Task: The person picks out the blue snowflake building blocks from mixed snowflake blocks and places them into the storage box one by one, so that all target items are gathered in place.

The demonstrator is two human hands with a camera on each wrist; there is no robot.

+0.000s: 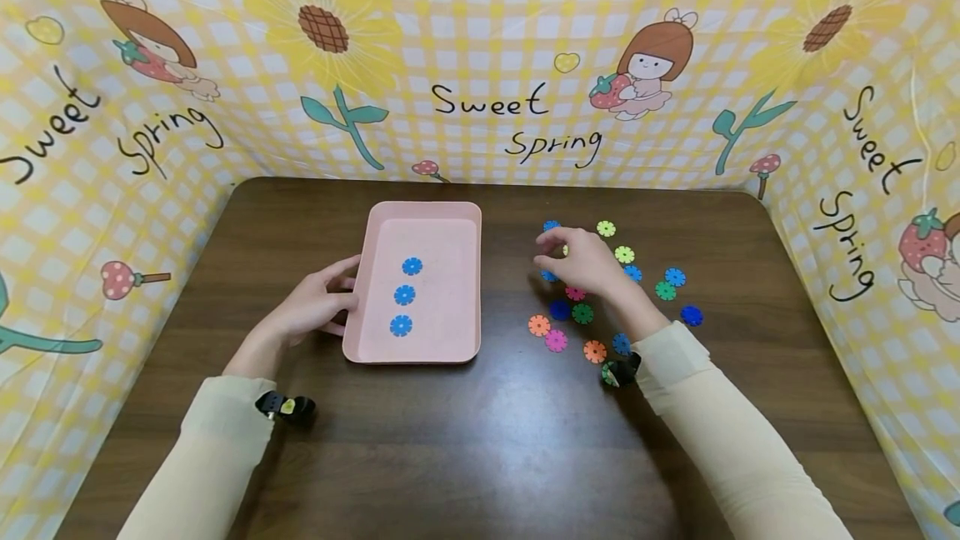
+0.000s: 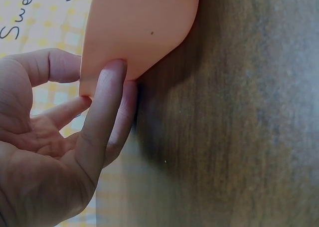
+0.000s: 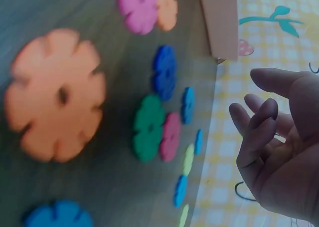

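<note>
The left hand [image 1: 315,302] grips the left edge of the pink tray [image 1: 450,290], which holds three blue discs [image 1: 405,295] in a row. The right hand [image 1: 583,261], loosely bent with nothing visible between its parted fingertips, hovers over colored discs [image 1: 582,313] scattered on the counter [image 1: 450,457], right of the tray.

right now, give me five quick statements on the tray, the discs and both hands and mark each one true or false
1. The pink tray holds three blue discs. True.
2. Those three are stacked. False: they lie apart in a row.
3. The left hand touches the tray's side. True.
4. The right hand is above the tray. False: it is over the loose discs beside it.
5. More discs lie on the table than in the tray. True.
</note>
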